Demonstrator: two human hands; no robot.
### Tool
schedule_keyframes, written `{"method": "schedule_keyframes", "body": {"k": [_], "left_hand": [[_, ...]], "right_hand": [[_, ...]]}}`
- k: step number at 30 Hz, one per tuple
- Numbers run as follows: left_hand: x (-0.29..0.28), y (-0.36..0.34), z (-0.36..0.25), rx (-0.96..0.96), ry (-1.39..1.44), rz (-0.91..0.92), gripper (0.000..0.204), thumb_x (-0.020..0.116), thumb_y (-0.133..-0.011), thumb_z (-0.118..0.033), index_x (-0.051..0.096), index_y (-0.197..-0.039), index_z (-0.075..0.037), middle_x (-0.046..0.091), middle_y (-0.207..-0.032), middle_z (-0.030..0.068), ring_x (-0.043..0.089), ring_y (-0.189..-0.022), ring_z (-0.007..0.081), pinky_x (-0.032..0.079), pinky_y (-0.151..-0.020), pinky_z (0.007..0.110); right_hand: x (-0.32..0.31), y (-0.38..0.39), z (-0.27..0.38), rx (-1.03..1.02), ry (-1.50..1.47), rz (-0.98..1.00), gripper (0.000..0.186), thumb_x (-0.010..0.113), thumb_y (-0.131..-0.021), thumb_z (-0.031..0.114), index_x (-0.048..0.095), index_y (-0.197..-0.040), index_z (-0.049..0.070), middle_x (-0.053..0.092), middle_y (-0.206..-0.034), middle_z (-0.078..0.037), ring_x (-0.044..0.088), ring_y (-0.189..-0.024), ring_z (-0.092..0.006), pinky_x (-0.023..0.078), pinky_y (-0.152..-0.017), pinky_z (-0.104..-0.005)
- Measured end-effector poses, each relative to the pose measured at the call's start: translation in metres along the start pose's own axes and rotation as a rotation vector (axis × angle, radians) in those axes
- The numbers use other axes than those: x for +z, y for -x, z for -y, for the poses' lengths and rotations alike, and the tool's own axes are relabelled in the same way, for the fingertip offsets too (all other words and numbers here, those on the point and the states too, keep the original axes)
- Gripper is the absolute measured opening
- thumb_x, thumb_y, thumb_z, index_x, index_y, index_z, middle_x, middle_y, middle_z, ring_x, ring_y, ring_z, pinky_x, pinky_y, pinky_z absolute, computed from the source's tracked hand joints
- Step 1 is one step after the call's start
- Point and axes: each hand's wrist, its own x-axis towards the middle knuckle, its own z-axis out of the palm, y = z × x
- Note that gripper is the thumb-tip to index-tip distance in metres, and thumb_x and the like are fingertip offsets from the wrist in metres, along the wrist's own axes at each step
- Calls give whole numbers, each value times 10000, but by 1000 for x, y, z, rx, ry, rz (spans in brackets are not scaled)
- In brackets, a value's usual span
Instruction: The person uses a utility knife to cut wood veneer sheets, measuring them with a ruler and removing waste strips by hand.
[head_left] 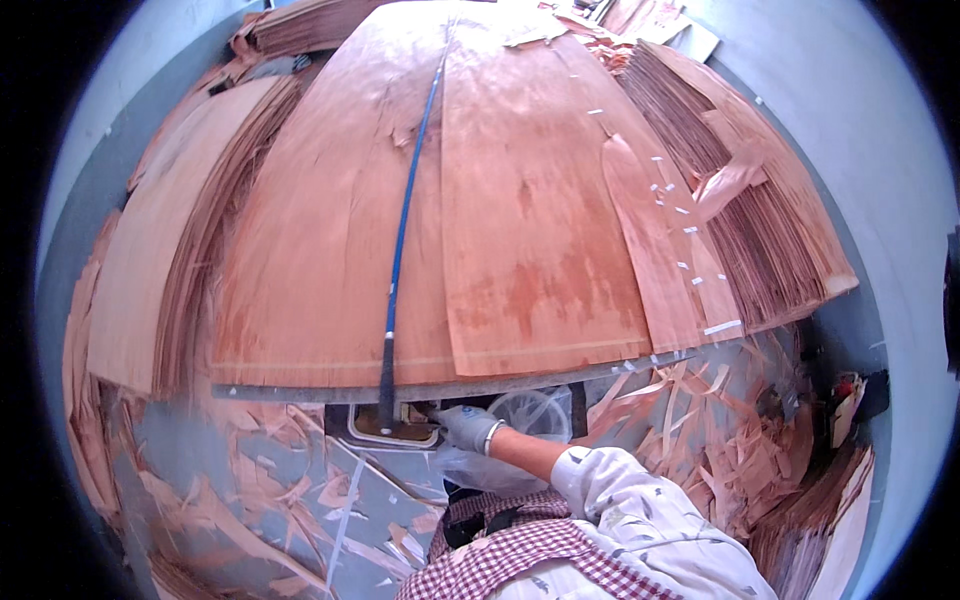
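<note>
My right hand [464,428], in a grey glove, reaches into a shallow tray [400,436] just below the front edge of the worktable. Its fingers are curled at small items in the tray, though what they hold is unclear. A long blue stick [407,230] with a dark end lies lengthwise on reddish veneer sheets [540,230], its end hanging over the tray. Short white tape pieces [690,230] dot the seams at the right. A clear plastic bag [530,420] sits beside my hand. My left hand is not in view.
Veneer stacks flank the sheets at left [150,250] and right [750,200]. Torn veneer scraps [230,500] cover much of the floor, with more heaped [690,430] at the right. Another stack [820,520] stands at lower right. Pale walls [880,150] curve along the sides.
</note>
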Motion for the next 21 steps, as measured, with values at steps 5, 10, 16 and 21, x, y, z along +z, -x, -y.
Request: {"method": "schedule_keyframes", "body": {"k": [5, 10, 16, 21], "left_hand": [[0, 39, -30, 162, 24, 17, 300, 576, -832, -237, 620, -996, 11, 652, -855, 182, 649, -808, 312, 495, -707, 395], [-30, 142, -177, 735, 369, 130, 342, 614, -832, -261, 615, -1019, 26, 660, -840, 172, 665, -786, 297, 506, -687, 379], [-134, 420, -449, 1527, 454, 524, 225, 561, -898, -173, 604, -1048, -11, 591, -730, 96, 577, -660, 164, 465, -616, 299], [-95, 480, -554, 1714, 541, 345, 89, 650, -823, -67, 639, -885, -3, 631, -787, 50, 564, -696, 80, 467, -616, 250]], "right_hand": [[-11, 42, 4, -126, 242, -32, 442, 505, -830, 88, 540, -1255, 204, 563, -1177, -209, 567, -1050, -350, 466, -863, -423], [-20, 136, -12, -509, -210, 94, 407, 526, -874, 127, 511, -1280, 123, 546, -1233, -186, 548, -1094, -295, 429, -945, -379], [-73, 321, -115, -362, -893, 113, 373, 499, -944, 181, 485, -1262, -13, 551, -1230, -129, 514, -1123, -186, 402, -967, -320], [-101, 442, -215, -154, -1049, -56, 237, 600, -882, 68, 590, -1108, -3, 624, -944, -29, 576, -857, -94, 475, -763, -256]]}}
